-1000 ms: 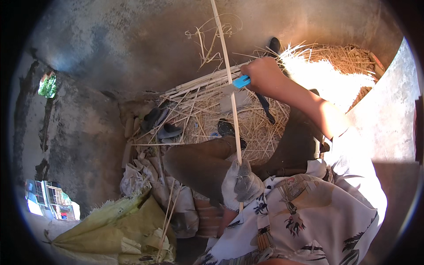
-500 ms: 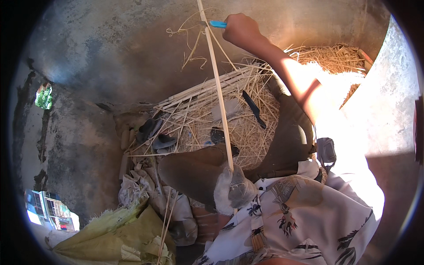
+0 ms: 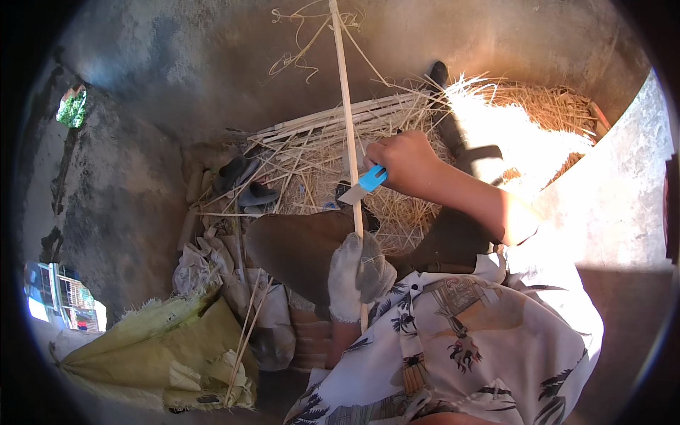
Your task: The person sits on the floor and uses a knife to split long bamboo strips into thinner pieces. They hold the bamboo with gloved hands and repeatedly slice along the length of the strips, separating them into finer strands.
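A long pale split strip point(image 3: 346, 106), like bamboo or cane, rises from my lap toward the top of the view. My left hand point(image 3: 359, 278), in a white and grey work glove, is wrapped round its lower part. In my bare right hand point(image 3: 409, 161) is a blue-handled knife point(image 3: 372, 178), its wide blade pointing down and left. The blade lies at the strip, a little above the glove. Thin curled shavings point(image 3: 304, 53) hang from the strip's upper part.
Loose shavings and strips point(image 3: 333, 152) cover the floor ahead between my legs. Dark sandals point(image 3: 256, 195) lie at their left. A yellow-green sack point(image 3: 177, 354) is at lower left, with pale crumpled cloth point(image 3: 205, 269) beside it. A concrete wall point(image 3: 212, 64) stands at the back.
My right hand has come down along the strip with the knife, from near the top to just above the glove. My left hand keeps its hold. The whole view has shifted slightly.
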`<state>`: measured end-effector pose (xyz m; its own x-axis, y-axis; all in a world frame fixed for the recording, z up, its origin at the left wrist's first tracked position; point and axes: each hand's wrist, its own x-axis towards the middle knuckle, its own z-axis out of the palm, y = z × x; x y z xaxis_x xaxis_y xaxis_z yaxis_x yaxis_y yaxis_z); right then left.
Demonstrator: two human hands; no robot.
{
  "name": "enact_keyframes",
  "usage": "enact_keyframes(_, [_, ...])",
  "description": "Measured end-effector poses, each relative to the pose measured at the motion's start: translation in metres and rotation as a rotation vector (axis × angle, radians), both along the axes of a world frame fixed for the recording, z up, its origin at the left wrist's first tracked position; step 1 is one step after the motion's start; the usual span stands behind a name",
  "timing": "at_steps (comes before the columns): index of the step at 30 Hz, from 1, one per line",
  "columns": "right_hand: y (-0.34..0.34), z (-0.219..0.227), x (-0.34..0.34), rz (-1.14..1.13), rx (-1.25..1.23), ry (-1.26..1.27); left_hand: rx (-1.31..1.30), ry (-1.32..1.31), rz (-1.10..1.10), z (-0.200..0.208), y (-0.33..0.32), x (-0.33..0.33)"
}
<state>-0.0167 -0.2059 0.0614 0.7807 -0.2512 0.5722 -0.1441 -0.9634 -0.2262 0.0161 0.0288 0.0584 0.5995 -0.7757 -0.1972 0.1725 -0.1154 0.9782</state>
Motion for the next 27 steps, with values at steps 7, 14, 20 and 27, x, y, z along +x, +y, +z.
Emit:
enact_keyframes(7, [-0.049,0.046,0.022,-0.337,0.204,-0.206,0.017,-0.045,-0.043,-0.003,0.007,-0.004])
enact_keyframes(14, [-0.064,0.039,0.008,-0.400,0.193,-0.205,-0.005,0.017,-0.027,0.003,0.003,-0.006])
enact_keyframes(20, [0.025,-0.004,-0.026,0.026,0.024,-0.085,0.019,0.000,0.010,0.010,0.000,0.000])
enact_keyframes(27, [-0.072,0.056,-0.004,-0.483,0.172,-0.251,0.025,-0.033,-0.104,0.011,0.006,-0.011])
